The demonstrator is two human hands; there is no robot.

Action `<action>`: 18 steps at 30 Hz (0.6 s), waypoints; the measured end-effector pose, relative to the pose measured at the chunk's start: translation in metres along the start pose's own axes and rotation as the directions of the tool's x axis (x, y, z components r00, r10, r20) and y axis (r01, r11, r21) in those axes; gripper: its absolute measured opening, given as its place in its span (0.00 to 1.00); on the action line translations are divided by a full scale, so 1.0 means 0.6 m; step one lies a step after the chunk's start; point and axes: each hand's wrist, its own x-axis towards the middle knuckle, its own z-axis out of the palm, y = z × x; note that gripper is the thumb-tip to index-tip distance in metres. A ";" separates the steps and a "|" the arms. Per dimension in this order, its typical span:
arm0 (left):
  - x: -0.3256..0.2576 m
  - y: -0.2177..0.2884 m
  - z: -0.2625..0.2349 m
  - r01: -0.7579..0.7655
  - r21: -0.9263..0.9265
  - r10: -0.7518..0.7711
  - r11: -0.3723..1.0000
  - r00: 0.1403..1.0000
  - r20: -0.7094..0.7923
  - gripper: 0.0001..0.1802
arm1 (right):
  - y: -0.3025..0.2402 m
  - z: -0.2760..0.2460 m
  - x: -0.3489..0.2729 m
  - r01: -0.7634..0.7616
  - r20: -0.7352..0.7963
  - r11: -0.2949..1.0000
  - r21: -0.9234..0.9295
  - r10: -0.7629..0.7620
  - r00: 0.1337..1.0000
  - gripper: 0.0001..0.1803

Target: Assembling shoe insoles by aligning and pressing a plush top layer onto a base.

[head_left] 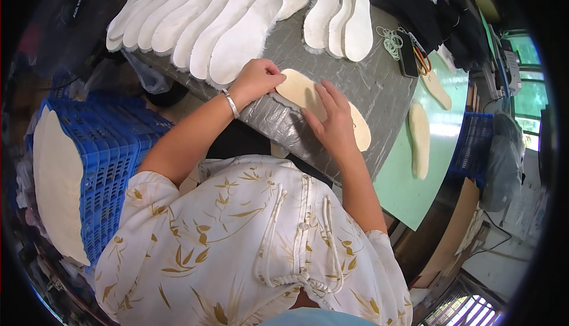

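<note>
A cream insole (300,91) lies across the near edge of the grey-covered table, with a small dark mark near its right end. At its left end, my left hand (255,81) is closed, thumb and fingertips pinching the rim; a silver bangle sits on that wrist. My right hand (335,120) rests on the insole's middle with fingers stretched out, covering part of it. Beyond my left hand lies an overlapping row of white insoles (243,39) with fluffy edges. Three more white insoles (323,15) lie to the right of that row.
Blue plastic crates (109,166) stand at my left, a large cream sheet (57,184) against them. A phone (408,56), scissors with orange handles (423,59) and pale cord (391,43) lie at the table's right. On the pale green surface (409,193) rest several insole-shaped pieces (419,139).
</note>
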 end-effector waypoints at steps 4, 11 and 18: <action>0.001 -0.015 0.003 -0.048 -0.021 0.047 0.999 0.999 -0.027 0.14 | -0.004 0.030 0.033 0.037 0.063 0.997 0.064 -0.041 0.997 0.32; -0.008 -0.002 0.003 -0.047 0.049 0.050 0.998 0.997 -0.052 0.13 | 0.004 0.061 0.046 0.068 0.077 0.996 0.052 -0.072 0.994 0.30; -0.058 -0.014 0.014 -0.199 -0.141 0.154 0.970 0.948 -0.279 0.18 | -0.002 0.060 0.044 0.023 0.073 0.977 0.212 -0.039 0.997 0.30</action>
